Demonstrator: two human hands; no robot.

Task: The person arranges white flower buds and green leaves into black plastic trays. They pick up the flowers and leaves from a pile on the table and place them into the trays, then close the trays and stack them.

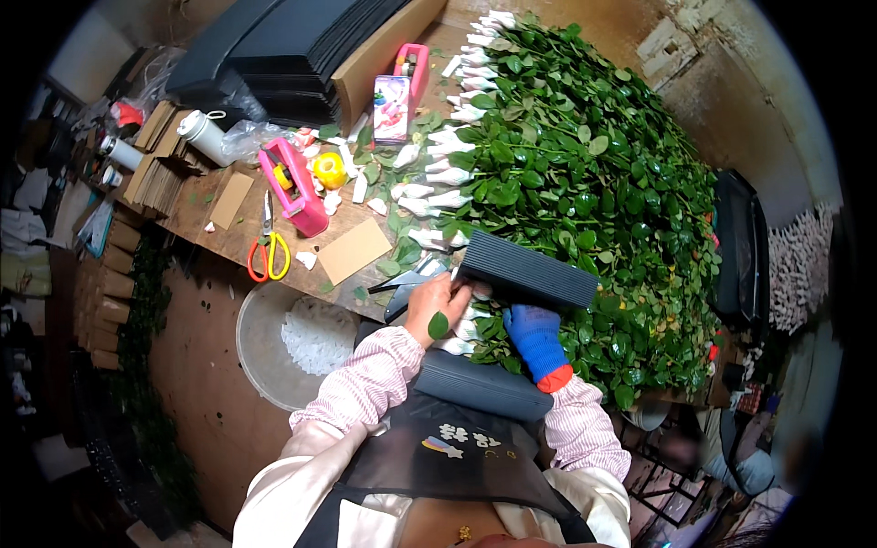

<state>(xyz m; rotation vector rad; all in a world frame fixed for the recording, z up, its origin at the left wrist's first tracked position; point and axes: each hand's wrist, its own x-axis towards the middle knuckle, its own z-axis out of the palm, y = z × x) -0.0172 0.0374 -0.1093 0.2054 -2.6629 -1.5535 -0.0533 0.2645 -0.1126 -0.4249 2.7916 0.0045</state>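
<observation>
My bare left hand [437, 306] has its fingers curled round something small and pale at the left end of a dark ribbed board [530, 267]; what exactly it holds is partly hidden. My right hand [534, 338], in a blue glove with a red cuff, is bent just below that board, its fingertips hidden among leaves. Around both hands lie leafy rose stems [585, 155] with white-sleeved heads [448, 196] pointing left. A second ribbed piece [484, 393] lies across the front edge near my body. Dark blades or tools [393, 292] lie left of my left hand.
The wooden table [215, 228] holds orange-yellow scissors [269, 256], pink tape dispensers [301, 205], a phone [391, 108], card pieces [352, 251], a white bottle [203, 139] and stacked black sheets [292, 64]. A bucket [256, 365] with white scraps stands below. A person [740, 438] sits at lower right.
</observation>
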